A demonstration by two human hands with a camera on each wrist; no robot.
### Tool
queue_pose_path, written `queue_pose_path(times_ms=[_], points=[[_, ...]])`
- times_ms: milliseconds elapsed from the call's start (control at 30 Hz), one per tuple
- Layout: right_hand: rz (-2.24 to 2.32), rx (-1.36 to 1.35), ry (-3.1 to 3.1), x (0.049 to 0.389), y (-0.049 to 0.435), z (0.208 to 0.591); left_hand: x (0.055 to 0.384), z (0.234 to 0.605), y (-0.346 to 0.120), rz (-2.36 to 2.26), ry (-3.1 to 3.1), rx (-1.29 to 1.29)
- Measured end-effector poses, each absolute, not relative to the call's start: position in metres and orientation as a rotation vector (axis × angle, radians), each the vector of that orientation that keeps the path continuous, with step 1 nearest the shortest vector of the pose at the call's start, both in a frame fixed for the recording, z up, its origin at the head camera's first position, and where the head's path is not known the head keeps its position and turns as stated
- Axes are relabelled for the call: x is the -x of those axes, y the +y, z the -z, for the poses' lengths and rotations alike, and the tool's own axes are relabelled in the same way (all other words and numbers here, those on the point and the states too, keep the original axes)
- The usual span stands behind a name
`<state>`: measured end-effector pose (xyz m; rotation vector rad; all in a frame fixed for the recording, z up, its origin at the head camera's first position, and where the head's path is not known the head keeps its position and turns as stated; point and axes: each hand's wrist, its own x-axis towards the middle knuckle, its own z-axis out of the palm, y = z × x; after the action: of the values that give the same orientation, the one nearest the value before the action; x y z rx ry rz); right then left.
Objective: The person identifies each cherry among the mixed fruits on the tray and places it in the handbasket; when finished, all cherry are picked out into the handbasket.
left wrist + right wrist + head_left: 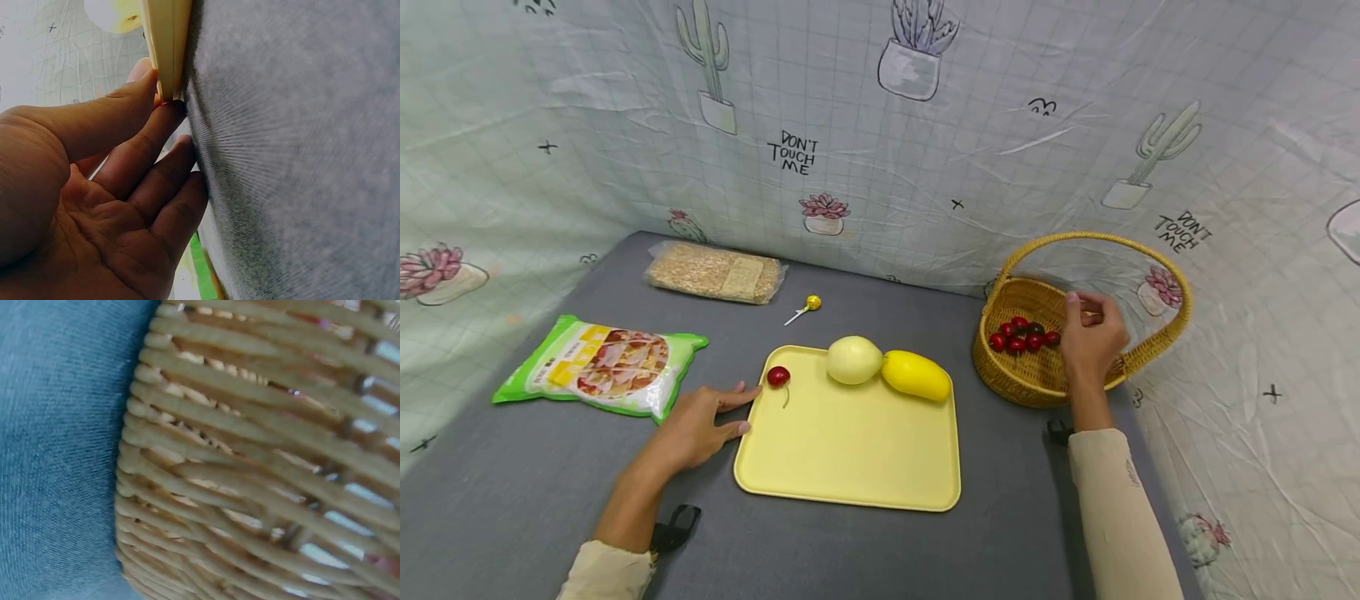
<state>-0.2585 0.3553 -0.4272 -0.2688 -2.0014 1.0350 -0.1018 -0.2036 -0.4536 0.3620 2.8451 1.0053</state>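
My left hand [696, 429] touches the left edge of a yellow tray [850, 458], thumb and forefinger apart and fairly straight. The left wrist view shows the thumb and fingertips against the tray's rim [167, 50]. On the tray lie a red cherry with a stem [778, 377], a pale yellow round fruit [854, 360] and a longer yellow fruit [917, 376]. My right hand [1093, 337] is over the right side of a wicker basket [1015, 383], fingers bent; what they may hold is hidden. Several cherries [1017, 343] lie in the basket. The right wrist view shows only its woven wall [250, 456] and cloth.
The basket's tall handle [1090, 236] arches over the right hand. A green and white food bag [602, 367] lies left of the tray. Behind stand a clear bag of grain-like flakes [715, 272] and a yellow lollipop [812, 303]. A printed curtain [850, 167] borders the table.
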Motion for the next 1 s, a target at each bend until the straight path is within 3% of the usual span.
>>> queue_pose_path(times_ms=[567, 1000], points=[[-1.077, -0.116, -1.924, 0.212, 0.267, 0.394, 0.102, 0.455, -0.204, -1.004, 2.842, -0.350], [-1.052, -0.525, -2.153, 0.191, 0.208, 0.391, 0.102, 0.454, -0.203, -0.990, 2.847, -0.349]])
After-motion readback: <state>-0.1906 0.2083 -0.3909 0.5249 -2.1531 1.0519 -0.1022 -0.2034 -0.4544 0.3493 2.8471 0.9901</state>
